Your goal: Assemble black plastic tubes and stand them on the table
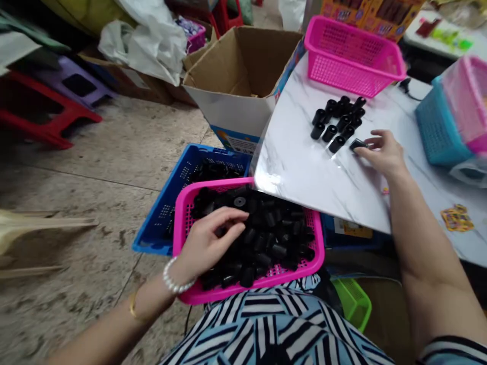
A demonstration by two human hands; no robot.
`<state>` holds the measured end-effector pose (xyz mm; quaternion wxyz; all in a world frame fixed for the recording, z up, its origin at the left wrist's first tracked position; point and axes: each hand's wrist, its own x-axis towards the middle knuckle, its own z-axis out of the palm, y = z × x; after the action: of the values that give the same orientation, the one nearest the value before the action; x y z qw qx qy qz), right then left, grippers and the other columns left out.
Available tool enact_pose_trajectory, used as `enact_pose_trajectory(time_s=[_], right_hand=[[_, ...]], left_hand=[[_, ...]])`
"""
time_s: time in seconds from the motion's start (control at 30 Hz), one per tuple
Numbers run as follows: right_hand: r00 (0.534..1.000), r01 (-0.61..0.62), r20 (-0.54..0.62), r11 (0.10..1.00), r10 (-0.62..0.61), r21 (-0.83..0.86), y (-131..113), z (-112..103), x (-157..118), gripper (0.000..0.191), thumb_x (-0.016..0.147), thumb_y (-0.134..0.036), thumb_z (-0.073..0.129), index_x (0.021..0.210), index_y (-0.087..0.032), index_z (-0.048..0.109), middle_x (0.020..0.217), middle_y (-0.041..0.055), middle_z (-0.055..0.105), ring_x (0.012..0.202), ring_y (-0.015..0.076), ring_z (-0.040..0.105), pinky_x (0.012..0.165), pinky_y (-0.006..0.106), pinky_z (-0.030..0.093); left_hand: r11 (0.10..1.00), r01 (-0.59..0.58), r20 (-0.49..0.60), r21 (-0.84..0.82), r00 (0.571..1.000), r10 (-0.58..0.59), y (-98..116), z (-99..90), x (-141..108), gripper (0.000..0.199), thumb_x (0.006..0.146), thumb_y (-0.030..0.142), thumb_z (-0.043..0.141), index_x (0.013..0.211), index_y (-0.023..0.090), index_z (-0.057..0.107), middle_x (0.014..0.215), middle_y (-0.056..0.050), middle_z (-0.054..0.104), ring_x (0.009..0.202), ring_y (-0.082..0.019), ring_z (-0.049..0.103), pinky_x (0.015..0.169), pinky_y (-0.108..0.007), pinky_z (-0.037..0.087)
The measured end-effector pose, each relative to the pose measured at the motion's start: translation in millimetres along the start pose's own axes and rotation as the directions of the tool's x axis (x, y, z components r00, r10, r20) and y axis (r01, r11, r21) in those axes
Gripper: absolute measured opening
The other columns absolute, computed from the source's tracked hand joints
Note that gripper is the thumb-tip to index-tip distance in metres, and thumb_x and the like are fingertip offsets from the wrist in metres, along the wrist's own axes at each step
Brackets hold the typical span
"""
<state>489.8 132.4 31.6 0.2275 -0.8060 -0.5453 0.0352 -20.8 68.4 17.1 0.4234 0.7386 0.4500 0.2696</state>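
Observation:
My right hand (pixel 384 152) is over the white marbled table, its thumb and fingertips at a small black plastic cylinder (pixel 357 145) that lies tilted. Just left of it stands a cluster of several similar black cylinders (pixel 337 144), mostly upright. My left hand (pixel 213 238), wearing a pearl bracelet, hovers over a pink basket (pixel 318 238) full of loose black cylinders (pixel 279 250). Its thumb and index tips are slightly apart, with nothing visible between them. The basket sits at my lap, its far edge by the table's corner.
A blue crate (pixel 155 223) with more black parts is behind the pink basket. An open cardboard box (pixel 236 109) stands against the table (pixel 289 167). Another pink basket (pixel 353 56) sits at the table's back, stacked baskets (pixel 441 121) at right. Stools (pixel 49 119) stand left.

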Motion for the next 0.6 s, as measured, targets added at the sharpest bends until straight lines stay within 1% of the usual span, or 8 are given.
enact_pose_trajectory(time_s=[0.07, 0.13, 0.2, 0.33, 0.4, 0.5, 0.57, 0.6], right_hand=[[0.999, -0.032, -0.033, 0.999, 0.031, -0.010, -14, 1, -4, 0.064, 0.077, -0.041, 0.081, 0.132, -0.017, 0.060, 0.111, 0.0086, 0.076, 0.083, 0.0148, 0.065, 0.078, 0.031, 0.046], [0.998, -0.046, -0.050, 0.998, 0.044, -0.052, -22, -1, -2, 0.052, 0.077, -0.039, 0.080, 0.122, -0.016, 0.066, 0.106, 0.0088, 0.076, 0.082, 0.0150, 0.064, 0.080, 0.032, 0.045], [0.997, -0.051, -0.061, 0.993, 0.045, -0.110, -25, -7, 3, 0.044, 0.078, -0.039, 0.078, 0.114, -0.015, 0.071, 0.101, 0.0115, 0.075, 0.082, 0.0161, 0.062, 0.081, 0.036, 0.043], [0.996, -0.015, -0.085, 0.948, -0.013, -0.317, -27, -10, 26, 0.051, 0.079, -0.048, 0.078, 0.115, -0.012, 0.076, 0.110, 0.0197, 0.072, 0.099, 0.0203, 0.061, 0.085, 0.043, 0.039], [0.999, -0.007, -0.041, 0.942, -0.007, -0.335, -31, -5, 37, 0.062, 0.081, -0.052, 0.076, 0.124, -0.008, 0.072, 0.111, 0.0199, 0.073, 0.101, 0.0202, 0.063, 0.084, 0.044, 0.039], [0.998, -0.065, -0.027, 0.964, 0.060, -0.259, -41, 0, 37, 0.087, 0.079, -0.056, 0.077, 0.142, 0.000, 0.056, 0.107, 0.0196, 0.074, 0.097, 0.0195, 0.067, 0.077, 0.040, 0.040], [0.995, -0.079, -0.079, 0.978, 0.065, -0.195, -49, -5, 17, 0.096, 0.075, -0.058, 0.079, 0.147, 0.000, 0.049, 0.109, 0.0189, 0.075, 0.092, 0.0175, 0.070, 0.071, 0.034, 0.043], [0.992, -0.050, -0.119, 0.984, 0.030, -0.168, -54, -10, 0, 0.094, 0.075, -0.057, 0.080, 0.146, -0.003, 0.051, 0.110, 0.0175, 0.076, 0.088, 0.0159, 0.071, 0.068, 0.031, 0.044]], left_hand=[[0.997, -0.053, -0.030, 0.062, 0.998, 0.055, -10, 7.6, -22, 0.022, 0.095, 0.035, 0.067, 0.114, 0.028, 0.074, 0.115, -0.006, 0.075, 0.102, -0.023, 0.073, 0.088, -0.036, 0.062], [0.986, -0.135, -0.051, 0.100, 0.989, 0.141, -10, 13.7, -31, 0.024, 0.095, 0.031, 0.067, 0.118, 0.028, 0.073, 0.117, -0.007, 0.074, 0.105, -0.023, 0.072, 0.092, -0.037, 0.060], [0.971, -0.206, -0.075, 0.122, 0.973, 0.216, -5, 16.2, -30, 0.022, 0.096, 0.028, 0.067, 0.117, 0.025, 0.073, 0.116, -0.008, 0.074, 0.107, -0.022, 0.071, 0.096, -0.037, 0.058], [0.945, -0.269, -0.080, 0.187, 0.954, 0.288, -4, 17.9, -14, 0.020, 0.096, 0.032, 0.068, 0.112, 0.020, 0.073, 0.109, -0.010, 0.075, 0.105, -0.022, 0.070, 0.098, -0.038, 0.056], [0.922, -0.297, -0.007, 0.250, 0.951, 0.308, -7, 22.5, -2, 0.024, 0.097, 0.035, 0.067, 0.112, 0.018, 0.072, 0.110, -0.011, 0.075, 0.106, -0.023, 0.068, 0.098, -0.040, 0.055], [0.860, -0.364, 0.170, 0.359, 0.931, 0.323, -9, 35.6, 16, 0.036, 0.095, 0.038, 0.070, 0.120, 0.013, 0.070, 0.115, -0.015, 0.072, 0.108, -0.027, 0.064, 0.099, -0.043, 0.053], [0.813, -0.404, 0.266, 0.419, 0.911, 0.316, -8, 45.2, 26, 0.041, 0.093, 0.039, 0.072, 0.123, 0.010, 0.069, 0.114, -0.016, 0.070, 0.106, -0.029, 0.060, 0.096, -0.044, 0.052], [0.789, -0.421, 0.298, 0.447, 0.902, 0.313, -8, 49.1, 29, 0.042, 0.092, 0.038, 0.072, 0.123, 0.010, 0.068, 0.111, -0.017, 0.069, 0.105, -0.030, 0.059, 0.094, -0.045, 0.052]])
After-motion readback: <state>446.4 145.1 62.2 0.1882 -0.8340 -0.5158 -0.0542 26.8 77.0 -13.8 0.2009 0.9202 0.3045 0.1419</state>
